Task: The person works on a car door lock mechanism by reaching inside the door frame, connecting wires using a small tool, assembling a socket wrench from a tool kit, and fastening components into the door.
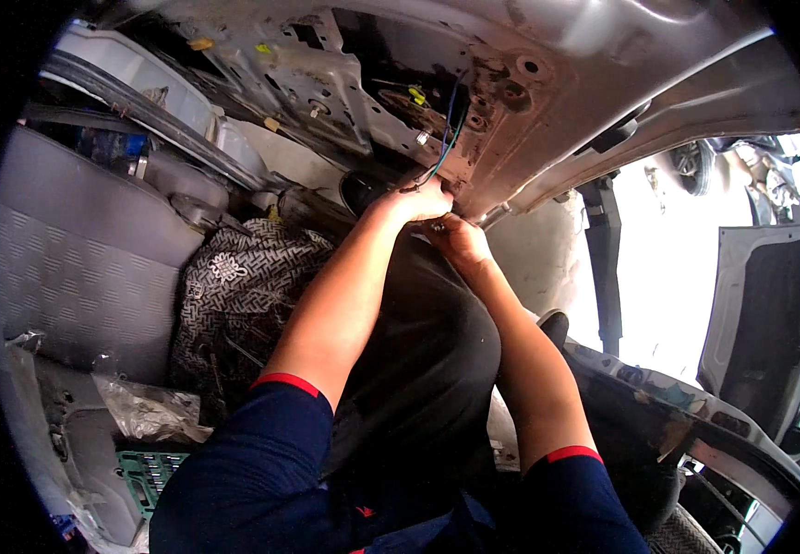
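Thin blue and green wires hang out of an opening in a bare metal car door. They run down to my left hand, which is closed around their lower part. Just below and to the right, my right hand has its fingers curled in against the left one. A small dark piece shows between the two hands, too small to name. Most of the fingertips are hidden behind the hands. Both hands are above my knees, close to the door's lower edge.
A grey car seat is on the left, with a black-and-white patterned cloth beside my leg. Clear plastic wrap and a green tool case lie at lower left. The door sill runs along the right.
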The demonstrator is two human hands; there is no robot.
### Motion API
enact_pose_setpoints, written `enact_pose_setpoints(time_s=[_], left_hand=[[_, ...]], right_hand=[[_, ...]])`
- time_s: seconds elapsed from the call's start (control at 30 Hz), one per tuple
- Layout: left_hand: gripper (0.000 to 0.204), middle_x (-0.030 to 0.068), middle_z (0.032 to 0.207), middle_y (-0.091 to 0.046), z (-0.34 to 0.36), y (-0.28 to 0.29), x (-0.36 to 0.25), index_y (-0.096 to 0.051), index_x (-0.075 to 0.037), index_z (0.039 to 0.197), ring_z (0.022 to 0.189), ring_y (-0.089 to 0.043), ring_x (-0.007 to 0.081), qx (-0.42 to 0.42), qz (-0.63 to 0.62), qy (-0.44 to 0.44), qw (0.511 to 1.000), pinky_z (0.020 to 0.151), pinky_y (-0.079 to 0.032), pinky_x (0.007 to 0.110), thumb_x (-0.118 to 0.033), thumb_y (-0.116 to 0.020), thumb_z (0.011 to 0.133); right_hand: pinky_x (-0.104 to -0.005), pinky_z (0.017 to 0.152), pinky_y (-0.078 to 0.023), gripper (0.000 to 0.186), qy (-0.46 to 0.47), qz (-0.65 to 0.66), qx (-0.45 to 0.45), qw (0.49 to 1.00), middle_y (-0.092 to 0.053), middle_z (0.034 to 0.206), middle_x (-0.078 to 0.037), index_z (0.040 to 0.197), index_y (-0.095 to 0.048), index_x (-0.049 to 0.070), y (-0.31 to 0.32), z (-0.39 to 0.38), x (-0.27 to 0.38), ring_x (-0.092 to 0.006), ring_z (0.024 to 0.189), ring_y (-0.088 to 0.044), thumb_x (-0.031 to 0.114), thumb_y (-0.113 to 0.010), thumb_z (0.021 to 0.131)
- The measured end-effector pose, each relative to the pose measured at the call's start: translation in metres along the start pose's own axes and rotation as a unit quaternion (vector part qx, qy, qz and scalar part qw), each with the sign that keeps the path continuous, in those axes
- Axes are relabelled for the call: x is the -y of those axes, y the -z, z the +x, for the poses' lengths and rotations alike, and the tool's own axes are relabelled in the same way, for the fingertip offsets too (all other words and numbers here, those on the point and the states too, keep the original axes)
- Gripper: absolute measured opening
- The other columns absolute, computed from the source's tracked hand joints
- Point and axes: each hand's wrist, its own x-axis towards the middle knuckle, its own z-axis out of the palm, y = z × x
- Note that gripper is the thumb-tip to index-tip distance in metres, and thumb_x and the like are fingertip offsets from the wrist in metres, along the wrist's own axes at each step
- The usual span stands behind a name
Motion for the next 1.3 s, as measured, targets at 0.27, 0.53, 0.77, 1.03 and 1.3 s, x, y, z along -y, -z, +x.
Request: enact_pose_setpoints(time_s=[0.27, 0.53, 0.77, 1.03, 1.3], left_hand=[[0.037, 0.0229, 0.115, -0.07, -0.009, -0.007, -0.005, -0.073, -0.003, 0.112, 0.11, -0.068, 0.0354, -0.073, -0.045, -0.018, 0.996, 0.094, -0.052, 0.043, -0.025, -0.058, 0.086], [0.033, 0.023, 0.117, -0.069, -0.029, 0.021, -0.019, -0.07, -0.001, 0.113, 0.108, -0.068, 0.0358, -0.012, -0.029, -0.008, 0.999, 0.09, -0.054, 0.043, -0.014, -0.057, 0.085], [0.044, 0.0226, 0.129, -0.064, -0.021, 0.013, -0.011, -0.064, -0.002, 0.127, 0.118, -0.064, 0.0357, -0.033, -0.015, -0.031, 0.999, 0.099, -0.051, 0.043, -0.024, -0.053, 0.091], [0.042, 0.0244, 0.13, -0.063, -0.021, 0.01, -0.007, -0.066, 0.0, 0.125, 0.118, -0.063, 0.0367, -0.045, -0.017, -0.036, 0.998, 0.099, -0.05, 0.044, -0.025, -0.052, 0.094], [0.045, 0.0249, 0.13, -0.063, 0.003, -0.006, 0.007, -0.061, -0.002, 0.13, 0.122, -0.059, 0.0385, -0.008, -0.047, -0.029, 0.998, 0.101, -0.048, 0.042, -0.024, -0.059, 0.09]], right_hand=[[-0.045, 0.104, -0.052, 0.031, 0.03, 0.024, 0.036, 0.999, -0.064, 0.129, -0.015, 0.129, -0.058, -0.006, 0.001, -0.001, -0.001, -0.0286, 0.12, -0.062, 0.002, -0.056, 0.099], [-0.0428, 0.1, -0.053, 0.032, 0.06, -0.077, 0.088, 0.991, -0.067, 0.124, -0.013, 0.125, -0.062, -0.004, 0.016, 0.0, 0.0, -0.0282, 0.114, -0.065, 0.005, -0.064, 0.095], [-0.0419, 0.093, -0.054, 0.031, 0.023, -0.038, 0.008, 0.999, -0.068, 0.121, -0.011, 0.124, -0.063, 0.0, 0.002, -0.006, 0.004, -0.0272, 0.109, -0.065, 0.007, -0.066, 0.094], [-0.0408, 0.096, -0.054, 0.029, 0.026, -0.011, -0.002, 1.0, -0.066, 0.123, -0.013, 0.127, -0.06, -0.002, -0.009, -0.014, 0.005, -0.0276, 0.115, -0.063, 0.006, -0.058, 0.099], [-0.0375, 0.093, -0.056, 0.028, 0.019, 0.107, 0.039, 0.993, -0.067, 0.12, -0.013, 0.125, -0.06, -0.004, -0.012, -0.017, 0.005, -0.0273, 0.107, -0.066, 0.003, -0.06, 0.098]])
